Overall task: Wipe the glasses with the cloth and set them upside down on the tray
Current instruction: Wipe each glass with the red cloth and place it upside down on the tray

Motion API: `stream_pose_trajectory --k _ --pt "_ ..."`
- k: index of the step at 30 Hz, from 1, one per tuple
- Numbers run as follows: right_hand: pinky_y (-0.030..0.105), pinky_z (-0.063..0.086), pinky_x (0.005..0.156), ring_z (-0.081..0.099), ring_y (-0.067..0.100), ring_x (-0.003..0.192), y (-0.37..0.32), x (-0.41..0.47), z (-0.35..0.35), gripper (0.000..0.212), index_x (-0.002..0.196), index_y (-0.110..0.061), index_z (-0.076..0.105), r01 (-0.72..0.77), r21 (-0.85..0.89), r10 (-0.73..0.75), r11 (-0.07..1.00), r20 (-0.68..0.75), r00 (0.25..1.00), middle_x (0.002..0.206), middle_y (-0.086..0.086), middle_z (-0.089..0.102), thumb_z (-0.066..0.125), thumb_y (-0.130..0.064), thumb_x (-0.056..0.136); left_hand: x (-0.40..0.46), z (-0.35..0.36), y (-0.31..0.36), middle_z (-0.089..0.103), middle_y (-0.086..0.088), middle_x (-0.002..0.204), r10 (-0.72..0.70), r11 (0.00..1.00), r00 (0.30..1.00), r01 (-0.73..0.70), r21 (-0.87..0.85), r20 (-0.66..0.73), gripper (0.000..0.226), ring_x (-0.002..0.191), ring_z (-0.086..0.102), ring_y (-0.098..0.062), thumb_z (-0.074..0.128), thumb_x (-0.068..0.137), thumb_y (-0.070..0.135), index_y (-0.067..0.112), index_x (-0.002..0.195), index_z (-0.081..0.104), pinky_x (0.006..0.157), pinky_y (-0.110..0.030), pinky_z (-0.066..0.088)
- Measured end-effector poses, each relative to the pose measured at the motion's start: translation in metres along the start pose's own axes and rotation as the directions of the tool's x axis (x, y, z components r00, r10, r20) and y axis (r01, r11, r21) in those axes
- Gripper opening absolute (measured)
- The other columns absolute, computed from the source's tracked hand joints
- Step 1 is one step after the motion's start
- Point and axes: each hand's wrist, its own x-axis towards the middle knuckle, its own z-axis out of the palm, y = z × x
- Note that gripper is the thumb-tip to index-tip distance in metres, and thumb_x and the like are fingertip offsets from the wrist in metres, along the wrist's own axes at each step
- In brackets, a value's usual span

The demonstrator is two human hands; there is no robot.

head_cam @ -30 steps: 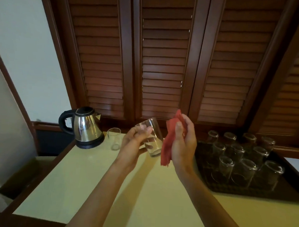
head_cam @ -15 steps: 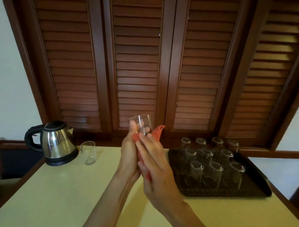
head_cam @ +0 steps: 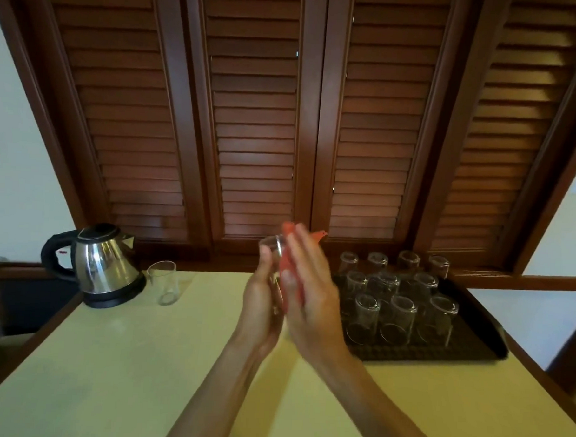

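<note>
Left hand (head_cam: 259, 311) has its grip wrapped round a clear glass (head_cam: 272, 250) held up above the table (head_cam: 108, 375), right hand (head_cam: 312, 305) pressing the red cloth (head_cam: 287, 251) flat against it, fingers straight. Tray (head_cam: 465, 351) sits just right.

A steel kettle (head_cam: 104, 265) with a black handle stands at nine o'clock on the yellow counter (head_cam: 108, 375); louvred wooden doors (head_cam: 254, 117) fill twelve o'clock.

1. The glass (head_cam: 272, 250) is mostly hidden between the left hand (head_cam: 261, 311) and right hand (head_cam: 311, 305); only its upper part shows.
2. The red cloth (head_cam: 289, 268) is largely covered by the right hand, whose fingers are motion-blurred.
3. Both forearms are cut off by the bottom edge.
</note>
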Motion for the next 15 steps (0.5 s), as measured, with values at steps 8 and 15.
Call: stream_pose_trajectory --k 8,15 --pt "0.032 0.027 0.124 0.023 0.01 0.153 0.0 0.002 -0.013 0.049 0.155 -0.01 0.036 -0.062 0.068 0.067 0.996 -0.074 0.995 0.165 -0.001 0.028 0.044 -0.015 0.107 -0.011 0.007 -0.012 0.072 -0.002 0.135 0.055 0.98 0.998 -0.058 0.188 0.024 0.047 0.127 0.066 -0.017 0.029 0.112 0.042 0.027 0.134 0.068 0.104 -0.041 0.056" --pt "0.021 0.033 0.117 0.026 0.01 0.151 0.01 0.001 -0.013 0.045 0.151 -0.016 0.043 -0.084 0.112 0.1 0.99 -0.144 0.985 0.166 0.003 0.023 0.045 -0.017 0.107 -0.009 0.011 -0.011 0.074 0.005 0.129 -0.019 0.971 0.999 0.01 0.239 0.039 0.05 0.121 0.069 -0.011 0.028 0.109 0.053 0.034 0.13 0.069 0.096 -0.036 0.056"
